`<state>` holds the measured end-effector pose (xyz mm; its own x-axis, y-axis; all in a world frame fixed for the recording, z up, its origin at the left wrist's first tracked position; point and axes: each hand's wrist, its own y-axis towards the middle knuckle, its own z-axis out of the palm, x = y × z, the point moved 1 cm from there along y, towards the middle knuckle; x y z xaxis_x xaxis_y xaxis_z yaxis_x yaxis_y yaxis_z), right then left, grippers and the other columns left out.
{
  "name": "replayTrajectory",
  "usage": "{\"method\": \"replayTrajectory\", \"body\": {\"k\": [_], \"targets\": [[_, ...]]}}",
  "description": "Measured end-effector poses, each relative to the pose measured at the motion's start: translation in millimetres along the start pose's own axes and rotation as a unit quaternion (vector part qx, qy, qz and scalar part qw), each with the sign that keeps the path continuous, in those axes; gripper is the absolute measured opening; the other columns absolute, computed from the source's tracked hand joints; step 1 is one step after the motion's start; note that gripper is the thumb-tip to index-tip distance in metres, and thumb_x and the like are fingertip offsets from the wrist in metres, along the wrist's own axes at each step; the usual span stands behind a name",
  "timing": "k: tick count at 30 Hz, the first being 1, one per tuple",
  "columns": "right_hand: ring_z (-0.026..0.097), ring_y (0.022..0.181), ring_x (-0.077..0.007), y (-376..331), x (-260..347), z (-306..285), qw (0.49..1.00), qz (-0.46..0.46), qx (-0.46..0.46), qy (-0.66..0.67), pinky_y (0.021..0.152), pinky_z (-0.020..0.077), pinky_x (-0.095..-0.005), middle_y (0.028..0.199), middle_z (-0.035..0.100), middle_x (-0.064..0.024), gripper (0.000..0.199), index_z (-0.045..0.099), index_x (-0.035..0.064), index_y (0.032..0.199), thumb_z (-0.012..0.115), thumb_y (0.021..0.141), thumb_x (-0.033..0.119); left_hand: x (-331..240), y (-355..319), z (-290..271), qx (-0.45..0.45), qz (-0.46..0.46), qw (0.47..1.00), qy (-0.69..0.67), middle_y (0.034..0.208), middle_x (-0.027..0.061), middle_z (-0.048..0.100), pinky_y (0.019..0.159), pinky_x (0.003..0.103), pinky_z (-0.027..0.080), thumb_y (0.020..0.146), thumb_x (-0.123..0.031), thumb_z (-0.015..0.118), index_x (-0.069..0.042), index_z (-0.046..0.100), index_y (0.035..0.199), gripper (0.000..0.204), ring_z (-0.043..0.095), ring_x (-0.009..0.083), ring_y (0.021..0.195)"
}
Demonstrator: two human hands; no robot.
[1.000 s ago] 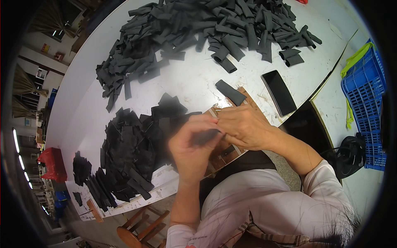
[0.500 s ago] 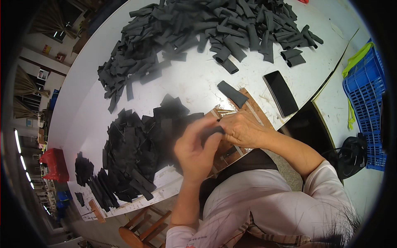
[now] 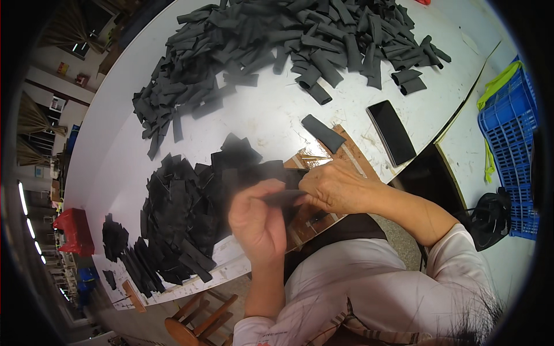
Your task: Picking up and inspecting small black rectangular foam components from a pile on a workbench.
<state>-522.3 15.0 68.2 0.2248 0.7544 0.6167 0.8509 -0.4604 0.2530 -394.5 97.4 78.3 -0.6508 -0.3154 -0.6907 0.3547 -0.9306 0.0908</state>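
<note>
Between my hands a small dark grey fabric piece (image 3: 284,198) is stretched sideways, slightly blurred. Its left end is pinched in my left hand (image 3: 258,225), and my right hand (image 3: 336,185) grips the other end. Both hands are over a brown wooden board (image 3: 356,154) at the table's near edge, which they partly cover. One flat grey fabric tube (image 3: 323,132) lies across the board's far end. Left of my left hand spreads a heap of dark fabric pieces (image 3: 179,213).
A large pile of grey fabric tubes (image 3: 259,52) covers the far side of the white table (image 3: 277,115). The black phone (image 3: 391,131) lies to the right. Beyond are a blue plastic crate (image 3: 508,150), a red bag (image 3: 75,230) and a wooden stool (image 3: 199,323).
My left hand has moved left and slightly down, its fingers now closer together. More of the fabric piece shows between my hands. The right hand has shifted slightly down.
</note>
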Motion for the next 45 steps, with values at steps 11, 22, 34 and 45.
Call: {"method": "replayTrajectory", "body": {"k": [11, 22, 34, 45], "targets": [[0.054, 0.049, -0.0252, 5, -1, -17, 0.997, -0.045, -0.035, 0.053, 0.047, 0.0412, -0.0325, 0.053, 0.052, -0.0108, 0.032, 0.056, 0.0016, 0.061, 0.056, 0.079, 0.028, -3, 24, -22, -0.064, 0.105, 0.933, 0.337, 0.082, 0.0123, 0.058, 0.071, 0.028, 0.043, 0.081, -0.010, 0.054, 0.002, 0.057, 0.085, 0.012, 0.053, 0.0173, 0.073], [0.053, 0.053, -0.0200, -15, -9, -21, 0.938, 0.203, -0.149, 0.237, 0.052, 0.0413, -0.0305, 0.057, 0.053, -0.0119, 0.033, 0.055, -0.0020, 0.075, 0.047, 0.084, 0.028, 22, 166, -164, -0.113, -0.044, 0.540, 0.833, 0.080, 0.0196, 0.059, 0.069, 0.038, 0.044, 0.071, -0.016, 0.059, 0.002, 0.058, 0.083, 0.021, 0.056, 0.0328, 0.078], [0.052, 0.074, -0.0260, -11, 70, 20, 0.987, -0.079, -0.120, 0.079, 0.064, 0.0434, -0.0338, 0.079, 0.052, -0.0093, 0.015, 0.055, 0.0003, 0.078, 0.058, 0.069, 0.012, -45, 89, -76, -0.057, 0.225, 0.716, 0.659, 0.092, 0.0108, 0.057, 0.076, 0.024, 0.040, 0.081, 0.000, 0.046, 0.002, 0.048, 0.081, 0.002, 0.051, 0.0134, 0.084], [0.054, 0.057, -0.0208, 27, 64, 27, 0.948, 0.085, 0.003, 0.306, 0.052, 0.0396, -0.0304, 0.061, 0.053, -0.0079, 0.017, 0.060, 0.0009, 0.072, 0.068, 0.066, 0.014, -76, -47, -56, 0.079, 0.074, 0.911, 0.398, 0.099, 0.0171, 0.053, 0.085, 0.031, 0.036, 0.082, -0.008, 0.051, -0.001, 0.041, 0.083, 0.012, 0.050, 0.0205, 0.093]]}}
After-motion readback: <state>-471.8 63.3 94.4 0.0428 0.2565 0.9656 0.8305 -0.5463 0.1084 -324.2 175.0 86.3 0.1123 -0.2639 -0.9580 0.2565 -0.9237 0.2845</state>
